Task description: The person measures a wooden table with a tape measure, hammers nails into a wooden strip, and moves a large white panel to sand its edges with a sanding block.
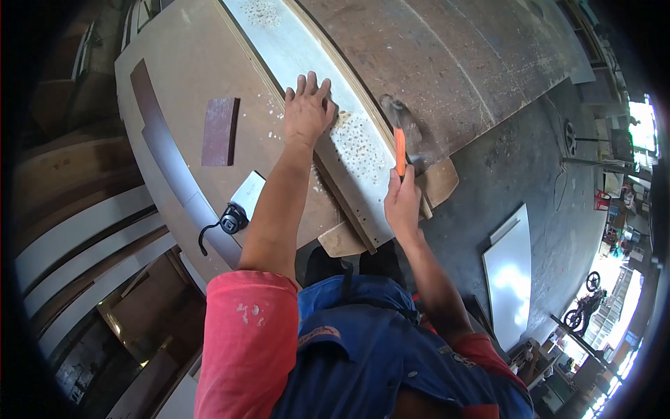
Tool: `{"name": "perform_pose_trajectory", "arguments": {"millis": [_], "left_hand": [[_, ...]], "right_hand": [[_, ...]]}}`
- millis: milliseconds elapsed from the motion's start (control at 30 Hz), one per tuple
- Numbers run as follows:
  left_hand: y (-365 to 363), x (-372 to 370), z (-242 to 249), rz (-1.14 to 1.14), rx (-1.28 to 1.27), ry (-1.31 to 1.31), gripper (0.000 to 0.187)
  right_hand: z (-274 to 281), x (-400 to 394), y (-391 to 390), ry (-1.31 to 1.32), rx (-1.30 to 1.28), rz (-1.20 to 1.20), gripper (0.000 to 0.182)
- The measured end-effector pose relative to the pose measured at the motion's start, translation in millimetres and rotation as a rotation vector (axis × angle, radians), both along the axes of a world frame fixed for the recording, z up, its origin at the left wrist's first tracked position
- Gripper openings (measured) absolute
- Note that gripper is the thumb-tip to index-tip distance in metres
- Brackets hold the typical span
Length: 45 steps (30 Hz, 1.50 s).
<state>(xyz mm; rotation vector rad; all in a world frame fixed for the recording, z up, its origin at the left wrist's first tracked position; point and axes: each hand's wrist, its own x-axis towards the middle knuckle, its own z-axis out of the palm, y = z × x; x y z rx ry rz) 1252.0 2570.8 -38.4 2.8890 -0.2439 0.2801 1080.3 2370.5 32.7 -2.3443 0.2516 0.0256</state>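
In the head view, a long white panel point(370, 202) with raised wooden strips along both sides lies across the worktable. My left hand point(307, 110) rests on it with the fingers spread, over the near strip and the white surface. Small pale bits point(357, 146) are scattered on the panel by my thumb. My right hand point(404, 208) is closed round the orange handle of a hammer point(400, 148) at the panel's right edge. The hammer's dark head points away from me and is smeared by motion.
On the table point(181, 70) lie a dark red-brown block point(220, 131), a long curved-looking brown strip point(167, 164), a tape measure point(233, 218) and a white paper point(249, 192). A white board point(508, 279) is down at the right. A motorcycle point(585, 311) stands farther off.
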Motion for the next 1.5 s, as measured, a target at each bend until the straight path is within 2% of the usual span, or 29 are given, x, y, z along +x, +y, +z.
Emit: {"name": "perform_pose_trajectory", "arguments": {"millis": [67,133,233,300,333,400,433,467,500,533,600,633,700,767,833,867,933,967,1033,1067,1100,1167,1233,1267,1300,1333,1367,1433,1500], "left_hand": [[-0.6,-0.9,1.1,-0.003,0.004,-0.006,0.050],[-0.8,-0.5,2.2,-0.003,0.005,-0.001,0.051],[-3.8,-2.7,2.1,-0.004,-0.010,0.020,0.051],[-0.8,1.5,-2.6,0.007,-0.031,-0.022,0.051],[1.2,1.5,-2.9,-0.004,-0.053,-0.043,0.050],[2.9,0.2,-1.7,0.008,-0.096,-0.046,0.049],[3.9,0.0,1.0,0.011,-0.100,-0.031,0.049],[4.8,-1.0,4.1,0.011,-0.108,-0.017,0.049],[6.9,-1.8,5.0,0.005,-0.149,-0.002,0.047],[12.2,-1.8,2.9,-0.028,-0.232,0.033,0.045],[26.2,-6.8,-2.8,-0.090,-0.596,-0.035,0.045],[36.6,-16.8,4.0,-0.078,-0.591,-0.054,0.045],[69.8,-60.5,14.6,0.179,-0.529,-0.255,0.046],[110.0,-97.8,23.7,0.382,-0.283,-0.289,0.049],[154.5,-122.6,16.5,0.478,-0.092,-0.092,0.053],[172.6,-128.2,17.0,0.475,-0.090,-0.112,0.053],[200.7,-135.3,19.7,0.504,-0.100,0.180,0.060],[209.3,-130.9,24.8,0.503,-0.101,0.167,0.060],[222.8,-123.0,33.2,0.590,-0.107,0.290,0.065],[229.2,-121.4,33.3,0.585,-0.109,0.282,0.065],[234.4,-117.7,30.8,0.679,-0.154,0.291,0.067],[242.1,-113.0,15.0,0.781,-0.188,0.234,0.071],[244.3,-119.9,-1.9,0.745,-0.229,0.107,0.066],[247.8,-125.4,-12.3,0.644,-0.361,-0.020,0.067],[248.1,-131.9,-20.2,0.586,-0.433,-0.098,0.065],[236.9,-145.0,-9.0,0.462,-0.510,-0.195,0.061],[209.7,-162.3,21.3,0.404,-0.571,-0.299,0.054],[174.3,-193.4,29.2,0.387,-0.570,-0.248,0.051],[144.9,-218.7,6.2,0.278,-0.630,-0.178,0.049]], "right_hand": [[-20.1,1.7,-8.1,0.098,-0.194,0.115,0.026],[-9.9,10.0,-10.6,0.191,-0.245,0.111,0.028],[7.8,8.1,-13.8,0.232,-0.086,0.116,0.027],[3.9,-5.7,-7.8,-0.039,0.011,0.058,0.027],[3.5,-10.9,-4.3,-0.045,0.026,0.086,0.027],[4.7,-23.9,1.4,0.204,0.100,0.072,0.024],[-1.1,-33.5,7.6,0.194,0.105,0.098,0.024],[-11.0,-45.5,13.0,0.194,0.241,0.101,0.023],[-13.8,-58.7,18.4,0.199,0.375,0.101,0.023],[-9.2,-69.0,25.1,0.207,0.352,0.139,0.027],[2.8,-87.4,34.9,0.212,0.424,0.173,0.033],[0.5,-95.9,33.3,0.226,0.451,0.194,0.038],[1.4,-103.3,31.4,0.284,0.469,0.276,0.050],[8.9,-98.7,40.6,0.270,0.498,0.354,0.050],[25.4,-87.8,52.1,0.319,0.443,0.487,0.053],[21.6,-77.6,61.3,0.299,0.444,0.489,0.053],[-3.1,-57.5,83.9,0.269,0.433,0.550,0.050],[-13.9,-43.0,98.6,0.150,0.428,0.598,0.048],[-26.5,-6.6,132.4,0.139,0.366,0.629,0.044],[-27.3,13.3,148.5,0.091,0.431,0.615,0.042],[-25.6,29.1,160.7,0.043,0.497,0.594,0.040],[-17.2,48.4,167.4,0.014,0.444,0.621,0.039],[-9.8,56.0,157.7,-0.003,0.408,0.669,0.036],[-8.7,49.2,145.4,-0.006,0.419,0.670,0.034],[-3.7,37.3,128.9,-0.122,0.374,0.680,0.029],[-9.6,24.2,111.5,-0.058,0.419,0.632,0.024],[3.3,5.9,89.2,-0.234,0.364,0.638,0.025],[19.0,-38.9,39.8,-0.237,0.235,0.503,0.022],[17.3,-90.2,-8.2,-0.312,0.221,0.285,0.020]]}}
